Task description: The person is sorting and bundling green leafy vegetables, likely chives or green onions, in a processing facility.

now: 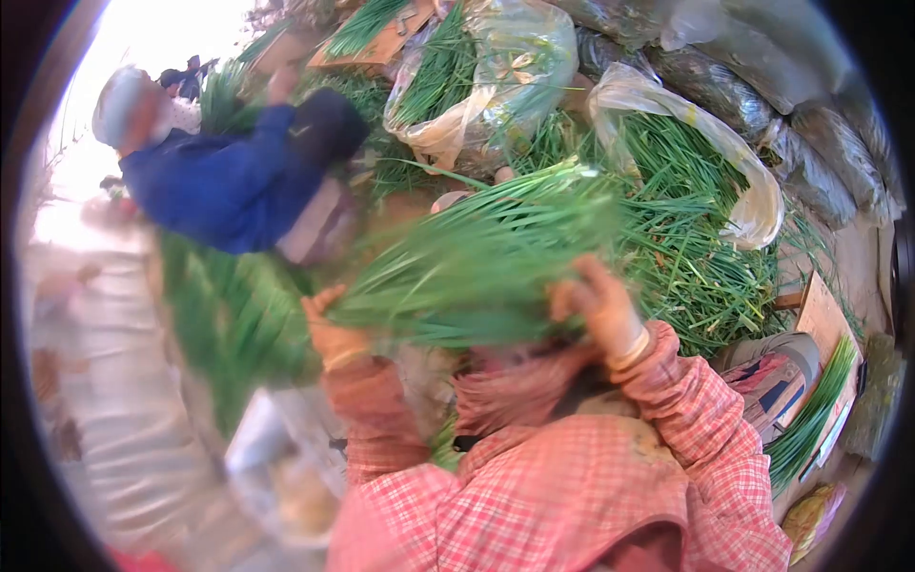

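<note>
A large bunch of chives, long thin green leaves with pale cut ends at the upper right, is held up in front of my lap and smeared by motion. My left hand, in an orange-toned glove, closes on the left, leafy end. At the bunch's right side my gloved right hand has its fingers curled against the stalks; its fingertips are blurred. Just beyond the bunch lies a heap of loose chives, partly in an open clear plastic bag.
A co-worker in a blue jacket sits at the left, near more blurred chives. Another plastic bag of chives stands at the back. Wrapped plastic bundles are stacked upper right. A board with chives leans at right.
</note>
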`<state>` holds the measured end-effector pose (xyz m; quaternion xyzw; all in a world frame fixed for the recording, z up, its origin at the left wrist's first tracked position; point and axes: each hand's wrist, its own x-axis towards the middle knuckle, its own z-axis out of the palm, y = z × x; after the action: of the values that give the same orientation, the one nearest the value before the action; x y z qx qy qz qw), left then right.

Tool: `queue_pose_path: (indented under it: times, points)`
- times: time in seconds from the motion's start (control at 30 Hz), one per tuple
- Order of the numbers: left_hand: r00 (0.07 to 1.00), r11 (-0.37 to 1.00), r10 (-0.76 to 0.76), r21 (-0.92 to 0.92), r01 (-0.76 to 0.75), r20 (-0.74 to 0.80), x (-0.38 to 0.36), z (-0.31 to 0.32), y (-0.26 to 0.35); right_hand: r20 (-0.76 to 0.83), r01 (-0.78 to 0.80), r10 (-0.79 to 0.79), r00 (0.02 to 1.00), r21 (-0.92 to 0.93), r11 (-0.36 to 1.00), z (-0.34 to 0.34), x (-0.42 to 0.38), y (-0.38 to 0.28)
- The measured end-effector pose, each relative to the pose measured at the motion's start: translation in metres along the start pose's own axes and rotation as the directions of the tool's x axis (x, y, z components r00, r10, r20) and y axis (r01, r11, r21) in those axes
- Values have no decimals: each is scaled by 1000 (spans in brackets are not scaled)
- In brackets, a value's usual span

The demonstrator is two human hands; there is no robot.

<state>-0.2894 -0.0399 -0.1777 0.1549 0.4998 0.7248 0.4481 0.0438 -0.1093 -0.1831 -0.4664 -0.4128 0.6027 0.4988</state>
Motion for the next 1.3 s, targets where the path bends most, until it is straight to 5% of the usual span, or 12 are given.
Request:
queue_pose_path:
  times: [0.3, 0.37, 0.47, 0.53, 0.63, 0.73, 0.87, 0.9, 0.97, 1.03, 1.13, 1.3]
  points:
    - [970, 946, -114, 322, 39, 216, 76, -118, -51, -707, 155, 176, 685, 377, 913, -114, -8, 23]
    - [800, -377, 53, 754, -538, 597, 76, -144, -62, -821, 88, 151, 551, 237, 967, -139, -18, 22]
    - [815, -714, -225, 478, -511, 534, 35, -86, -30, -890, -66, -27, 455, -63, 996, -206, -50, 24]
    - [807, -736, -227, 446, -509, 545, 37, -89, -34, -670, -462, -456, 585, -738, 491, -263, -68, 44]
    - [819, -753, -240, 433, -496, 522, 40, -90, -44, -456, -442, -89, 886, -886, 143, -206, -63, -4]
    - [831, -666, -216, 545, -509, 513, 46, -105, -58, -168, 57, -224, 960, -665, 744, -139, -17, -16]
    - [841, -456, -137, 720, -523, 523, 76, -133, -67, -48, -31, 23, 999, -180, 983, -61, 22, 25]
    - [786, -710, -250, 445, -546, 566, 15, -58, -31, -3, -133, 133, 991, -51, 990, -49, 24, 32]
    - [965, 502, -2, 835, -227, 264, 51, -112, -61, 304, -500, 413, 859, 316, 806, -36, 15, 21]
    - [975, 924, -90, 382, 6, 202, 70, -133, -67, 274, -446, 450, 850, -81, 891, -45, 11, 34]
    - [979, 673, -86, 735, -78, 183, 76, -147, -75, -38, -634, 680, 732, 328, 701, -56, -20, -24]
    - [777, -68, -60, 775, -629, 626, 96, -169, -85, -143, -34, 127, 982, 527, 849, -142, -71, -14]
